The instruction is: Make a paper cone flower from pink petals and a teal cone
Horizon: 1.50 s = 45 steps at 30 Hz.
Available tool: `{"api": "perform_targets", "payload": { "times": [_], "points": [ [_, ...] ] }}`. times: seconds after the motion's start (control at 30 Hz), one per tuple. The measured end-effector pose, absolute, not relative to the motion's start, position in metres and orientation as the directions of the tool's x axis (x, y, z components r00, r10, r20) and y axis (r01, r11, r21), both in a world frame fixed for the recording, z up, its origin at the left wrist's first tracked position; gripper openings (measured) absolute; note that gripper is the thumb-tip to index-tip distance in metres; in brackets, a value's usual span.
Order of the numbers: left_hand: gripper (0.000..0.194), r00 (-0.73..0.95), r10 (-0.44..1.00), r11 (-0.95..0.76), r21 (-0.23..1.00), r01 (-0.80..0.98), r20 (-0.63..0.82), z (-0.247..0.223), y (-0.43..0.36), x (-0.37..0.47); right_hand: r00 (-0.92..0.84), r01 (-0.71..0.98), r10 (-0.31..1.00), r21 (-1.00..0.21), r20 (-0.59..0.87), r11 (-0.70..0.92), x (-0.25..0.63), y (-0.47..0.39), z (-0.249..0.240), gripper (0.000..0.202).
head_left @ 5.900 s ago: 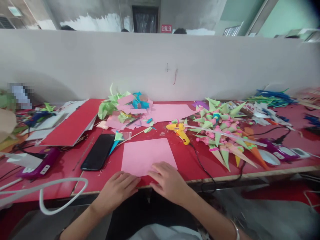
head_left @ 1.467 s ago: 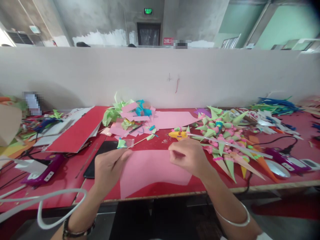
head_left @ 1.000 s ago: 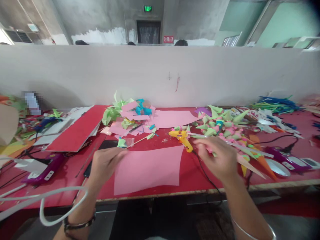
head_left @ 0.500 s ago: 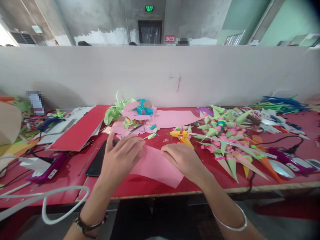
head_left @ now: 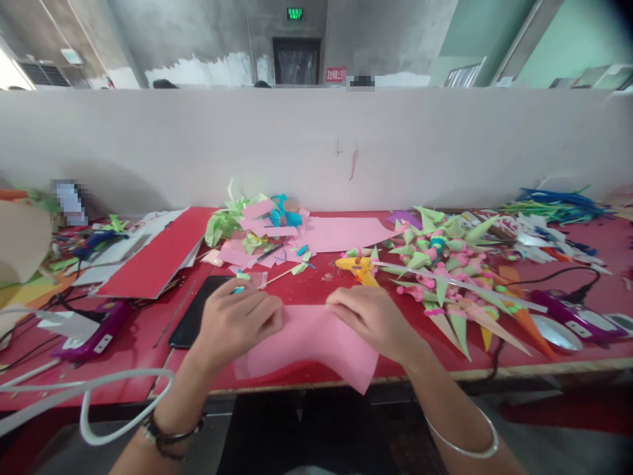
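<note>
A pink sheet of paper (head_left: 306, 336) spans the gap between my two hands, its lower edge bowed and near the table's front edge. My left hand (head_left: 240, 316) is closed on the sheet's upper left side, fingers curled. My right hand (head_left: 370, 323) pinches its upper right side between thumb and fingers. Under and beside my left wrist lies a black phone-like slab (head_left: 192, 316). Beyond my right hand rests a yellow glue gun (head_left: 359, 267) with a long clear glue stick (head_left: 465, 284) in its back.
Pink and green paper scraps (head_left: 262, 231) lie at the back. Many small green-and-pink paper figures (head_left: 450, 264) are heaped on the right. Purple power strips (head_left: 578, 316) sit at both sides. A red board (head_left: 155, 254) lies left, and a white cable (head_left: 123, 376) loops at front left.
My left hand has gone from spread fingers to a closed grip on the paper. The sheet has come slightly nearer and now bows between both hands.
</note>
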<state>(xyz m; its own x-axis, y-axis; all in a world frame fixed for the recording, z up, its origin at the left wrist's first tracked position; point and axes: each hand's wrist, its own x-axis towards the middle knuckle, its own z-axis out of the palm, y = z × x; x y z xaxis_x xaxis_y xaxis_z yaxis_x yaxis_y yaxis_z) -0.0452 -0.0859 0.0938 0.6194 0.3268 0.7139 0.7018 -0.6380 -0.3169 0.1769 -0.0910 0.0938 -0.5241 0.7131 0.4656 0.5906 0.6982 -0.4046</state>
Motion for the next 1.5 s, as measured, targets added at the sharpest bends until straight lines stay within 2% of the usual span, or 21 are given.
{"api": "perform_targets", "payload": {
  "times": [0.13, 0.2, 0.23, 0.27, 0.3, 0.33, 0.37, 0.43, 0.5, 0.53, 0.6, 0.67, 0.73, 0.8, 0.87, 0.97, 1.07, 1.2, 1.27, 1.4, 1.5],
  "points": [
    [0.014, 0.551, 0.423, -0.589, -0.243, 0.770, 0.719, 0.091, -0.080, -0.087, -0.452, 0.606, 0.771, -0.480, 0.448, 0.634, 0.207, -0.095, 0.097, 0.021],
    [0.012, 0.372, 0.519, -0.533, -0.049, 0.845, 0.769, 0.083, -0.074, -0.106, -0.326, 0.625, 0.808, -0.529, 0.491, 0.574, 0.220, -0.096, 0.096, 0.020],
    [0.008, 0.237, 0.603, -0.514, 0.144, 0.846, 0.762, 0.078, -0.072, -0.112, -0.243, 0.626, 0.812, -0.554, 0.531, 0.549, 0.225, -0.096, 0.095, 0.020],
    [0.012, 0.091, 0.711, -0.489, 0.397, 0.777, 0.697, 0.071, -0.072, -0.114, -0.163, 0.620, 0.810, -0.580, 0.564, 0.528, 0.227, -0.096, 0.093, 0.020],
    [0.027, 0.026, 0.797, -0.491, 0.624, 0.608, 0.603, 0.063, -0.072, -0.113, -0.087, 0.609, 0.806, -0.609, 0.585, 0.508, 0.228, -0.096, 0.089, 0.021],
    [0.044, 0.069, 0.866, -0.481, 0.788, 0.383, 0.495, 0.056, -0.074, -0.109, -0.026, 0.591, 0.803, -0.639, 0.595, 0.493, 0.226, -0.095, 0.085, 0.021],
    [0.058, 0.131, 0.902, -0.429, 0.885, 0.183, 0.410, 0.048, -0.078, -0.103, 0.026, 0.569, 0.805, -0.671, 0.592, 0.476, 0.223, -0.094, 0.081, 0.022],
    [0.070, 0.297, 0.914, -0.277, 0.960, -0.047, 0.278, 0.036, -0.088, -0.087, 0.109, 0.524, 0.820, -0.734, 0.562, 0.433, 0.213, -0.093, 0.069, 0.023],
    [0.077, 0.381, 0.891, -0.206, 0.967, -0.149, 0.249, 0.031, -0.099, -0.072, 0.133, 0.493, 0.852, -0.779, 0.507, 0.387, 0.203, -0.090, 0.056, 0.023],
    [0.072, 0.353, 0.909, -0.185, 0.974, -0.132, 0.221, 0.031, -0.104, -0.066, 0.116, 0.487, 0.871, -0.791, 0.478, 0.369, 0.198, -0.088, 0.050, 0.022],
    [0.046, 0.228, 0.963, -0.155, 0.988, 0.027, 0.144, 0.037, -0.109, -0.058, 0.053, 0.514, 0.899, -0.784, 0.435, 0.349, 0.189, -0.085, 0.039, 0.020],
    [0.028, 0.091, 0.988, -0.141, 0.965, 0.219, 0.124, 0.044, -0.111, -0.051, 0.052, 0.590, 0.875, -0.722, 0.481, 0.362, 0.179, -0.086, 0.032, 0.015],
    [0.028, 0.025, 0.986, -0.162, 0.924, 0.348, 0.164, 0.051, -0.111, -0.045, 0.069, 0.665, 0.802, -0.627, 0.593, 0.406, 0.166, -0.091, 0.033, 0.019],
    [0.029, 0.033, 0.970, -0.234, 0.892, 0.387, 0.241, 0.054, -0.111, -0.036, -0.056, 0.606, 0.794, -0.612, 0.605, 0.508, 0.151, -0.102, 0.040, 0.026],
    [0.028, 0.099, 0.941, -0.338, 0.881, 0.332, 0.324, 0.055, -0.112, -0.028, -0.255, 0.421, 0.826, -0.711, 0.503, 0.563, 0.138, -0.113, 0.050, 0.038],
    [0.042, 0.238, 0.895, -0.417, 0.896, 0.152, 0.377, 0.054, -0.111, -0.019, -0.300, 0.248, 0.870, -0.848, 0.392, 0.468, 0.130, -0.122, 0.062, 0.045],
    [0.051, 0.302, 0.888, -0.379, 0.924, 0.057, 0.345, 0.053, -0.107, -0.014, -0.349, 0.151, 0.858, -0.881, 0.377, 0.448, 0.135, -0.119, 0.064, 0.046],
    [0.049, 0.304, 0.895, -0.341, 0.940, -0.004, 0.326, 0.053, -0.102, -0.010, -0.422, 0.117, 0.840, -0.899, 0.340, 0.423, 0.146, -0.112, 0.062, 0.052],
    [0.046, 0.292, 0.897, -0.341, 0.940, -0.014, 0.330, 0.053, -0.101, -0.009, -0.443, 0.110, 0.833, -0.902, 0.331, 0.417, 0.149, -0.111, 0.063, 0.052],
    [0.033, 0.238, 0.915, -0.352, 0.933, 0.071, 0.327, 0.052, -0.102, -0.010, -0.458, 0.044, 0.803, -0.892, 0.382, 0.450, 0.150, -0.111, 0.062, 0.037],
    [0.024, 0.210, 0.916, -0.382, 0.905, 0.189, 0.342, 0.052, -0.103, -0.015, -0.351, 0.099, 0.845, -0.882, 0.403, 0.461, 0.148, -0.110, 0.059, 0.026]
  ]
}}
